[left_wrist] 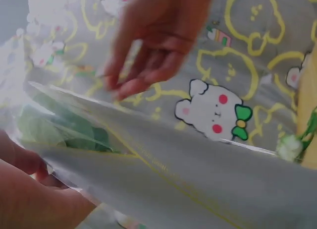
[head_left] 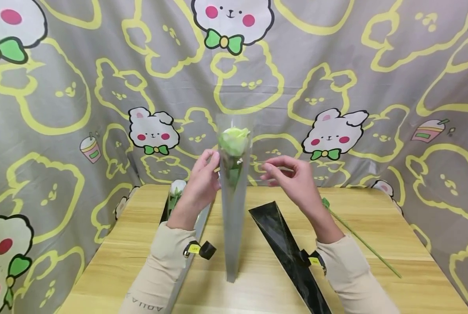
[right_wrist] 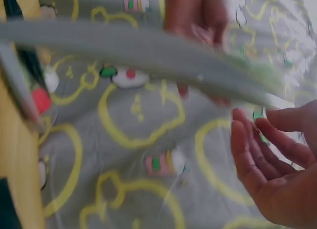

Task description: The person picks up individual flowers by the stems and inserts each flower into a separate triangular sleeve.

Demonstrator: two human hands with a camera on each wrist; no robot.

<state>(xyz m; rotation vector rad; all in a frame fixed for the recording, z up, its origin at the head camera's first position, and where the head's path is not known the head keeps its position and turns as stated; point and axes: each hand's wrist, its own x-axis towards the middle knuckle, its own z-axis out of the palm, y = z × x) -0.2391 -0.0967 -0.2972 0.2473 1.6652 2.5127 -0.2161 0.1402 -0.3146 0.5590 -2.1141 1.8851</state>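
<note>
A pale green-white rose (head_left: 234,140) sits inside a tall, narrow flower sleeve (head_left: 234,218), clear at the top and grey lower down. The sleeve stands upright, its tip close over the table. My left hand (head_left: 201,178) grips its upper left edge, and some fingers are hidden behind it. In the left wrist view green leaves (left_wrist: 64,127) show through the clear film. To the right of the sleeve, my right hand (head_left: 294,176) is raised with loosely bent fingers and nothing between them; a small gap separates it from the sleeve in the head view.
Beyond my left forearm a white rose (head_left: 177,187) lies in another sleeve on the wooden table (head_left: 120,257). A black flower sleeve (head_left: 279,235) lies at the right, partly under my right wrist. Further right is a green stem (head_left: 369,246). Patterned cloth (head_left: 257,96) hangs behind.
</note>
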